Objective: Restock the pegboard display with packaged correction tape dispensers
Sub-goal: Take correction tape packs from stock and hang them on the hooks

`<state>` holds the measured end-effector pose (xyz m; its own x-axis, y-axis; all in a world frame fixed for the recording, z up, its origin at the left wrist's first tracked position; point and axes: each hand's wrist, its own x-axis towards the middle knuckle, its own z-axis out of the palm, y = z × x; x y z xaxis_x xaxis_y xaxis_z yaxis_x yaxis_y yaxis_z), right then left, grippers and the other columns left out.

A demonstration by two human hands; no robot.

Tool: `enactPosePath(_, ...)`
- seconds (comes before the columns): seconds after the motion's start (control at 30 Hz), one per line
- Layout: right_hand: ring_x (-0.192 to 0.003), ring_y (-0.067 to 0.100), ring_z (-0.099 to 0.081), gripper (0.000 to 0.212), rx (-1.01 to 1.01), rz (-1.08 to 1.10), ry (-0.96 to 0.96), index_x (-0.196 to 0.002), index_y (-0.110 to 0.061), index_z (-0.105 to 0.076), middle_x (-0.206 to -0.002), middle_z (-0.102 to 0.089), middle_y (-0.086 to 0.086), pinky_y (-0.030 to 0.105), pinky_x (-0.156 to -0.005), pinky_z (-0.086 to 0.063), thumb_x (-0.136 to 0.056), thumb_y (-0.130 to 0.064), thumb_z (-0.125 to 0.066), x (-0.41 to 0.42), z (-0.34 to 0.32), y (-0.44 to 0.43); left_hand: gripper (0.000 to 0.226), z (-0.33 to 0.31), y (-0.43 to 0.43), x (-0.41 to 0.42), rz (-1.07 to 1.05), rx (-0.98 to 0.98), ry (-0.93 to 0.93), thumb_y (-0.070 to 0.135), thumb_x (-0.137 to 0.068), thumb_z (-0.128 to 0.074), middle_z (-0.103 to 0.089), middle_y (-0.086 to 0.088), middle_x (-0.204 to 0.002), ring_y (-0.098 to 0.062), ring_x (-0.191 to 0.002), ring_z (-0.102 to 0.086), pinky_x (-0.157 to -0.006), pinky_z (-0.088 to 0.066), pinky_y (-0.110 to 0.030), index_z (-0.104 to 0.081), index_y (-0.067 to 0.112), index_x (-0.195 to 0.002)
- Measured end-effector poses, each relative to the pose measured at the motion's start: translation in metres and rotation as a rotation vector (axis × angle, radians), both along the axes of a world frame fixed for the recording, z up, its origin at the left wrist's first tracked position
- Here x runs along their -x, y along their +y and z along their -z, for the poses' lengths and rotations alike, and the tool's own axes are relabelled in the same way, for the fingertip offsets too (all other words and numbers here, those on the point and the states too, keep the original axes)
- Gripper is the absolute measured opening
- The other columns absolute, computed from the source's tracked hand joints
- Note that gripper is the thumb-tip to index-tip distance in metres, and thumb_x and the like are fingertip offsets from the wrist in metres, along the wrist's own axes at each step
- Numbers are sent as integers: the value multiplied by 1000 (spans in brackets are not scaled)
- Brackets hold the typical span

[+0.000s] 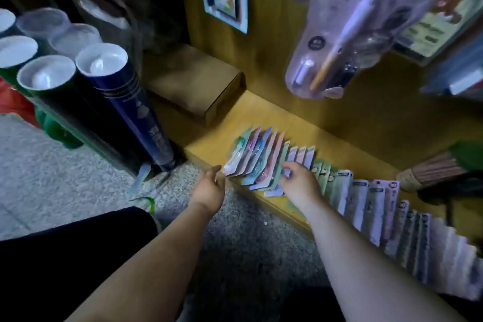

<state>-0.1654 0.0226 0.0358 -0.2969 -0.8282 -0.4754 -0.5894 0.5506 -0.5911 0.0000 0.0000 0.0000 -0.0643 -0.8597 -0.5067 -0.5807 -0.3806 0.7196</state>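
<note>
A long row of packaged correction tape dispensers (261, 162) leans like fallen dominoes along a low yellow ledge (261, 115), running from the centre to the lower right. The left packs are pink, blue and green; those further right (371, 204) are pale green and grey. My left hand (209, 188) hovers at the row's left end with fingers apart, fingertips close to the first pack. My right hand (298, 180) rests on the packs a little further along, fingers curled over a lilac pack's top edge. Whether it grips the pack is unclear.
Blister-packed goods (339, 34) hang on the yellow board above the ledge. A brown cardboard box (198, 86) sits at the ledge's left end. Upright tubes with white caps (102, 65) stand at left on the grey speckled floor. A broom head (431, 172) lies at right.
</note>
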Motion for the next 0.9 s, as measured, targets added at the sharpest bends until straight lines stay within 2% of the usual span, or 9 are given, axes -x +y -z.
enactPosePath(0.07, -109, 23, -51, 43, 41, -29, 123, -135, -13, -42, -141, -44, 9, 29, -90, -41, -93, -15, -45, -7, 13, -16, 41, 11, -13, 2, -102, 11, 51, 24, -98, -28, -33, -11, -147, -28, -130, -38, -98, -33, -28, -36, 15, -137)
enactPosePath(0.13, -139, 23, -22, 47, 27, -61, 207, -139, -15, -37, -153, -26, 2, 32, -114, -20, -92, -20, -46, -14, 24, -29, 41, 21, -26, 5, -164, 1, 129, 25, -98, -29, -34, -10, -147, -27, -134, -34, -106, -29, -31, -37, 14, -137)
enactPosePath(0.4, -146, 20, 7, 64, -144, -226, 368, -147, -14, -12, -159, -2, 4, 37, -119, 5, -94, -36, -39, -29, 53, -55, 43, 39, -60, 2, -163, -105, 229, 26, -97, -35, -37, -9, -146, -24, -134, -35, -106, -26, -25, -38, 12, -137)
enactPosePath(0.47, -146, 19, 5, 62, -121, -219, 377, -146, -13, -14, -159, -4, 4, 37, -119, 4, -94, -34, -40, -28, 52, -57, 42, 36, -63, 9, -128, -111, 272, 25, -97, -36, -41, -6, -142, -21, -130, -38, -98, -30, -15, -38, 11, -137)
enactPosePath(0.53, -146, 19, -1, 58, -24, -218, 330, -144, -13, -21, -158, -11, 4, 34, -119, -2, -93, -26, -44, -29, 52, -57, 39, 34, -66, 16, -112, -93, 291, 19, -97, -36, -48, -5, -129, -20, -118, -45, -75, -37, -5, -42, 7, -133)
enactPosePath(0.63, -141, 23, -25, 54, 100, -173, 102, -142, -14, -28, -152, -28, 7, 31, -113, -23, -91, -10, -46, -37, 53, -61, 37, 37, -69, 18, -178, -107, 294, 17, -97, -36, -54, -7, -118, -20, -100, -50, -63, -40, -12, -43, 9, -132)
enactPosePath(0.7, -131, 26, -42, 59, 99, -81, -44, -143, -18, -24, -146, -37, 10, 33, -103, -38, -90, -6, -46, -41, 57, -67, 34, 41, -70, 16, -205, -100, 294, 17, -96, -38, -51, -1, -104, -13, -83, -49, -54, -38, -6, -46, 12, -129)
enactPosePath(0.83, -123, 28, -51, 61, 4, 187, -290, -143, -17, -24, -138, -50, 12, 35, -99, -43, -89, -13, -53, -38, 68, -82, 30, 47, -75, 14, -209, -138, 342, 17, -94, -44, -49, -1, -105, -16, -84, -49, -72, -40, -24, -49, 14, -124)
enactPosePath(0.9, -119, 28, -53, 51, -83, 216, -319, -134, -12, -37, -130, -55, 10, 35, -94, -43, -88, -20, -55, -36, 72, -85, 32, 50, -74, 16, -208, -174, 397, 14, -93, -45, -49, -1, -103, -12, -75, -48, -65, -42, -22, -45, 13, -126)
